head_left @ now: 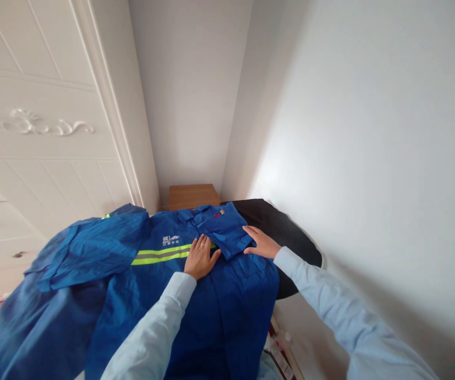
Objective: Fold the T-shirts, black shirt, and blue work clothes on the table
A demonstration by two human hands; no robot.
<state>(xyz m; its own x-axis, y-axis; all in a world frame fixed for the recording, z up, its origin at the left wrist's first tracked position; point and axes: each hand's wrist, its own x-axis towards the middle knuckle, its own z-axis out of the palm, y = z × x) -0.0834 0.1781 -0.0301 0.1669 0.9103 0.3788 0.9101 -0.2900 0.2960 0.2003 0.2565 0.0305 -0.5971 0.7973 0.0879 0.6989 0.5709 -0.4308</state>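
Observation:
A blue work jacket (196,311) with a yellow-green and grey reflective stripe (160,255) is spread out in front of me. White lettering and a logo show on its chest. My left hand (201,257) rests flat on it at the right end of the stripe, fingers extended, a ring on one finger. To the right, my right hand (262,243) touches the edge of a folded-over front panel (227,227) with small red and yellow marks. Its thumb and fingers are apart. A sleeve (104,248) lies bunched on the left.
Beneath the jacket, a black padded board (296,248) with a rounded end reaches the white wall (389,158) on the right. A wooden box-like piece (193,196) stands behind. White cabinetry (45,174) is on the left. Partly hidden items (281,359) lie below the board.

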